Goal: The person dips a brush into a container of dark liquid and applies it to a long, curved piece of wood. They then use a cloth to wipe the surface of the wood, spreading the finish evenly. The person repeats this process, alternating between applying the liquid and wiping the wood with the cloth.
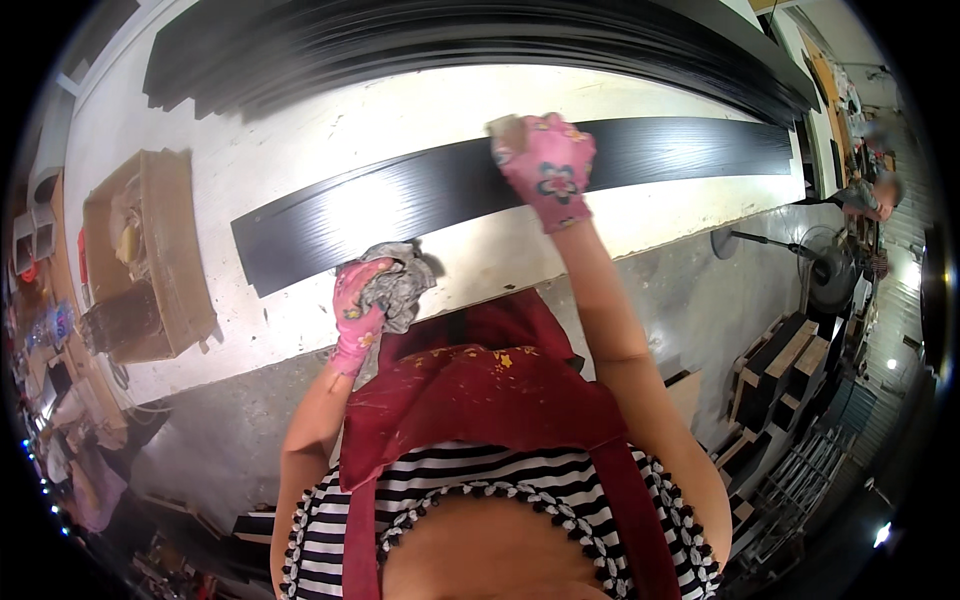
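Observation:
A long black board (400,192) with a glossy wood-grain face lies across the white table. My right hand (550,170), in a pink flowered glove, is on the board's middle, fingers closed around a small tan block (508,134); the exact kind of block does not show. My left hand (357,305), gloved in the same pink, grips a crumpled grey cloth (398,285) at the near edge of the table, just below the board's left part.
Stacked black boards (450,45) fill the table's far side. An open cardboard box (178,250) with items inside stands at the left. Beyond the table on the right are a standing fan (832,270), piled dark-and-wood pieces (780,370) and another person (872,198).

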Motion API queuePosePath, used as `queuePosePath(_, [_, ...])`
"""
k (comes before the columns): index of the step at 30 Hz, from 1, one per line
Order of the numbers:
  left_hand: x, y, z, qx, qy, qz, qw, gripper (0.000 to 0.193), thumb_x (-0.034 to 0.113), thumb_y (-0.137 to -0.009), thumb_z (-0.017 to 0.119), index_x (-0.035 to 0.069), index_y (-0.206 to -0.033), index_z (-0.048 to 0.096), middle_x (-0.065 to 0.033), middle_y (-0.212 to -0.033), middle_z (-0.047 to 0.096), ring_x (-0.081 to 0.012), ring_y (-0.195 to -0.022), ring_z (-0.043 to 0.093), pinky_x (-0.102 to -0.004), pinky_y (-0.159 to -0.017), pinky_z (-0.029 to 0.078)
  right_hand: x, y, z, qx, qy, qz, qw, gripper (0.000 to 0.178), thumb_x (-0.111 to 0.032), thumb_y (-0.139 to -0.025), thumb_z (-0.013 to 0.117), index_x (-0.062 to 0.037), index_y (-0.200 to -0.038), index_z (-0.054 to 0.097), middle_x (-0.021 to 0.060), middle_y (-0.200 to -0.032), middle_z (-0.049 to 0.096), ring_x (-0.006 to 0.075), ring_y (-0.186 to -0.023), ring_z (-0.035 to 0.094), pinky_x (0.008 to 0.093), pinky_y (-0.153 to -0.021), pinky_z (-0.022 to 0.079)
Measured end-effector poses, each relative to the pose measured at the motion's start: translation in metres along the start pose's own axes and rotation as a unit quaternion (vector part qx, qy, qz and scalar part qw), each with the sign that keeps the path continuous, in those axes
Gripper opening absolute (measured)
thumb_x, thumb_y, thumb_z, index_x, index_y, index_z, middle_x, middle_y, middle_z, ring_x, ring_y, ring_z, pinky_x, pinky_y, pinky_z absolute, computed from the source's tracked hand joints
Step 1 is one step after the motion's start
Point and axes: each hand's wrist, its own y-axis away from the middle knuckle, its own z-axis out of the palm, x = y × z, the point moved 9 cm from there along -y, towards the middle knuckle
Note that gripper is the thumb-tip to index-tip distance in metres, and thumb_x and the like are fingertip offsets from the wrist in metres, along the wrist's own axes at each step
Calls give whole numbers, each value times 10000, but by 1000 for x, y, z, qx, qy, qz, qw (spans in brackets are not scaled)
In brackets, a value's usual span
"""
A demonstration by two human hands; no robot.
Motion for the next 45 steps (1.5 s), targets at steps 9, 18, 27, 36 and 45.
queuePosePath(9, [51, -16, 33, 67, 164, -35, 984, 495, 284, -847, 746, -13, -1221, 617, -140, -1192, 641, -249, -1107, 607, -385, -996, 449, 147, -18, -19, 64, 32, 95, 993, 424, -507, -807, 620, -119, -944, 719, 116, -927, 673, 288, -846, 664, 457, -765, 481])
queuePosePath(18, [56, -97, 121, -24, -26, 44, 998, 419, 129, -855, 653, -25, -1241, 598, -157, -1210, 647, -253, -1135, 619, -366, -1015, 457, 154, -21, -4, 30, -10, 36, 999, 420, -484, -825, 595, -98, -954, 696, 103, -977, 644, 255, -918, 628, 434, -808, 413])
queuePosePath(27, [53, -89, 116, 32, -18, 72, 997, 526, 263, -820, 708, 12, -1266, 587, -143, -1230, 643, -301, -1165, 601, -425, -1048, 428, 325, -49, -12, 24, 70, 189, 979, 409, -471, -815, 633, -117, -996, 731, 133, -988, 681, 298, -909, 678, 449, -844, 477])
queuePosePath(36, [97, -95, 131, -84, -176, 169, 966, 791, 462, -701, 831, 44, -1307, 543, -144, -1244, 625, -327, -1178, 574, -512, -1106, 344, 315, -38, -8, -8, 28, 211, 977, 437, -412, -831, 624, -121, -1149, 697, 135, -1081, 670, 313, -1049, 635, 444, -935, 457])
queuePosePath(45, [78, -49, 88, -42, -150, 52, 986, 581, 101, -630, 798, 75, -1190, 643, -83, -1156, 658, -285, -1088, 588, -395, -960, 470, 142, -12, -6, 12, -52, 24, 998, 434, -463, -809, 661, -95, -1037, 700, 132, -969, 658, 292, -942, 647, 445, -831, 478])
